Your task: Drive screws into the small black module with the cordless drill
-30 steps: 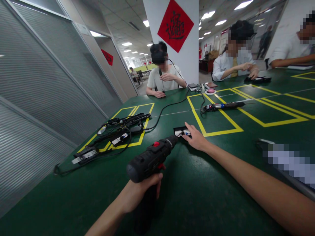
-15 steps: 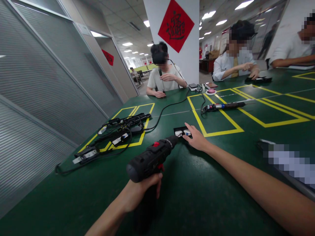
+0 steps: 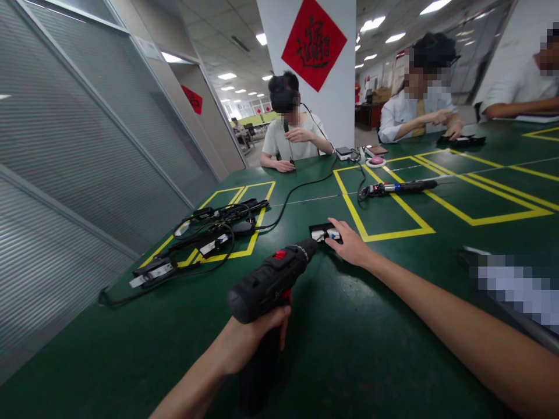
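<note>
My left hand [image 3: 267, 331] is wrapped round the handle of a black cordless drill [image 3: 266, 282] with a red trigger and a red switch on top. The drill points forward and right. Its tip reaches a small black casing [image 3: 318, 234] with white parts and a bit of blue inside, lying on the green table. With thumb and fingers on the casing's right end, my right hand [image 3: 348, 243] grips it against the tabletop. The exact spot where the bit meets the casing is too small to make out.
Tangled black devices and cables [image 3: 209, 235] lie at the left in yellow-taped boxes. A slim dark tool [image 3: 397, 187] with a cord lies at the right, beyond my right hand. A blurred-out screen [image 3: 519, 294] stands at the right edge. Several people sit across the green table [image 3: 371, 361].
</note>
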{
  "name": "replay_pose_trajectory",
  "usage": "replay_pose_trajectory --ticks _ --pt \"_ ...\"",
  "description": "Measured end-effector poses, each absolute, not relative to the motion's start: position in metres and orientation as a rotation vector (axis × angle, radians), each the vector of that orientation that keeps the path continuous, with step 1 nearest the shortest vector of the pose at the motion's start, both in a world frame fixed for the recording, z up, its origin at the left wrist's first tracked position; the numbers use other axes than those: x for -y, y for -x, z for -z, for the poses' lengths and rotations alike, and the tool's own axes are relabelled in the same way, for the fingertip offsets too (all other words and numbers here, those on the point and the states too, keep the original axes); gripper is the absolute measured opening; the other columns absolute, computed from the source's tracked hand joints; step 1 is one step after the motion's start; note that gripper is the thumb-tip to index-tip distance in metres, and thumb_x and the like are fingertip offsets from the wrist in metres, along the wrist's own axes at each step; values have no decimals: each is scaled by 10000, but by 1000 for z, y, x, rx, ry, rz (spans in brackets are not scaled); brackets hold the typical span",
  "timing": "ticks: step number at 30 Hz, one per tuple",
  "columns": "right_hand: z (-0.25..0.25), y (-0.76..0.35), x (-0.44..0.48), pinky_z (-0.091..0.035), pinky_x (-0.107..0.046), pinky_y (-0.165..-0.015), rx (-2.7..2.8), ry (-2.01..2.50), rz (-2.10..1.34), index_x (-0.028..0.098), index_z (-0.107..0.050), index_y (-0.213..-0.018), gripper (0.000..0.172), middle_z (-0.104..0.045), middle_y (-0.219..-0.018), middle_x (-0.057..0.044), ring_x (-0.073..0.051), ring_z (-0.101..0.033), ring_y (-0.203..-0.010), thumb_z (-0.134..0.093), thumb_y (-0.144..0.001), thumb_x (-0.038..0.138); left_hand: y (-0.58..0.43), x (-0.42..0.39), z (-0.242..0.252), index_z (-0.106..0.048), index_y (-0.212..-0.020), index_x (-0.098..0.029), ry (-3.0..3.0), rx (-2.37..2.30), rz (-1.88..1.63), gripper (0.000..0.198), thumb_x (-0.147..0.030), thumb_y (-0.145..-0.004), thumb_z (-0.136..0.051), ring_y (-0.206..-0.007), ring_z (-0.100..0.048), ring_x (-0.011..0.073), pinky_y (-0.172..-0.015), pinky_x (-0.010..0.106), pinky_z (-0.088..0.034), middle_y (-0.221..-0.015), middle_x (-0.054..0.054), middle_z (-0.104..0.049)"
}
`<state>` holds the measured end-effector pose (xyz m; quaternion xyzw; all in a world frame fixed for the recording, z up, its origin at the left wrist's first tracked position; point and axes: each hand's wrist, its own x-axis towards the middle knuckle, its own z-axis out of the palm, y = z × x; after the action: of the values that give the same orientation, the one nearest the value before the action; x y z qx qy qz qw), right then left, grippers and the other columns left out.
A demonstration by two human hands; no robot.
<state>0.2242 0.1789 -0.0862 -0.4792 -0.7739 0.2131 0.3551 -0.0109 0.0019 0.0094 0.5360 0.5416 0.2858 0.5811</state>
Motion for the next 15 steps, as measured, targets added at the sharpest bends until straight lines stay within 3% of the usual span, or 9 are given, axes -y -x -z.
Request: replay_pose_trajectory --ticks 9,15 --pt "87 -223 -180 -410 -429 -998 1986 1232 -537 207 -399 -1389 557 -505 -1301 -124 -262 -538 -1150 -526 -874 377 13 0 -6 -552 -1061 -145 -1248 -1296 -671 285 -349 -862 -552 -551 -559 162 -582 304 -440 -591 -3 -609" --pt "87 -224 -181 -420 -421 -983 1972 1219 -543 229 -419 -1362 536 -520 -1286 -109 -251 -550 -1132 -547 -860 366 11 1 -6 -629 -857 -122 -1227 -1334 -666 261 -377 -828 -583 -568 -557 168 -587 307 -444 -606 26 -610"
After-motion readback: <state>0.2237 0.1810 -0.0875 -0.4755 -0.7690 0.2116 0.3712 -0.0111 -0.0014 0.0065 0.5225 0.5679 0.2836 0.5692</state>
